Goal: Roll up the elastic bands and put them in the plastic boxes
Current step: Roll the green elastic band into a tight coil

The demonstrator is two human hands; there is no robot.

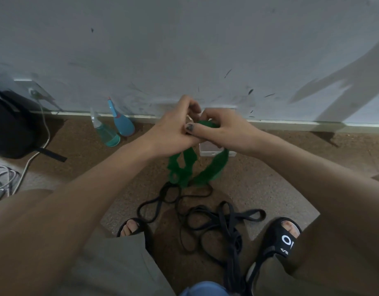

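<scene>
A wide green elastic band [214,165] hangs from both my hands, its loops drooping toward the floor. My left hand [173,129] and my right hand [222,129] meet above it, fingers curled round the band's upper end, where a small green roll shows between them. Behind my right hand a clear plastic box [210,149] stands on the floor, mostly hidden. Several black elastic bands [205,223] lie tangled on the brown floor between my feet.
Two spray bottles [114,127] lie by the white wall's skirting at the left. A black bag [11,129] and white cables [24,167] sit at the far left. My sandalled feet [280,238] flank the black bands.
</scene>
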